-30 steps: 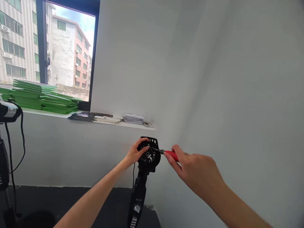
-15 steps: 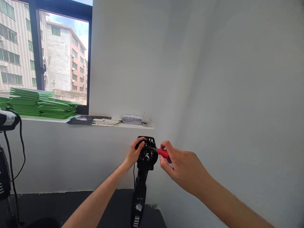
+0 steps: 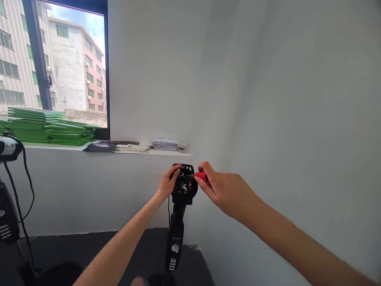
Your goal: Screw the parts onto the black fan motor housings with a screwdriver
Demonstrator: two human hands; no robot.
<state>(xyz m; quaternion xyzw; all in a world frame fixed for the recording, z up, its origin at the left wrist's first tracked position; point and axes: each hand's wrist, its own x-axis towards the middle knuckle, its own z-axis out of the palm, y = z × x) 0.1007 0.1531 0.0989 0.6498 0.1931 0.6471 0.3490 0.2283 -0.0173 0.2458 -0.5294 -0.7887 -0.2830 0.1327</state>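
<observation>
While your two arms reach out toward the white wall [image 3: 268, 79], its long ledge [image 3: 166, 152] above your hands carries several stacks of green sheets [image 3: 50, 131], too far off to count. Between your hands stands one black fan motor housing [image 3: 184, 186] on its column, whose foot is cut off below. Your left hand [image 3: 168, 184] grips the housing's left rim, and your right hand [image 3: 226, 190] pinches one red-handled screwdriver [image 3: 201, 175], its tip hard to make out against the housing.
</observation>
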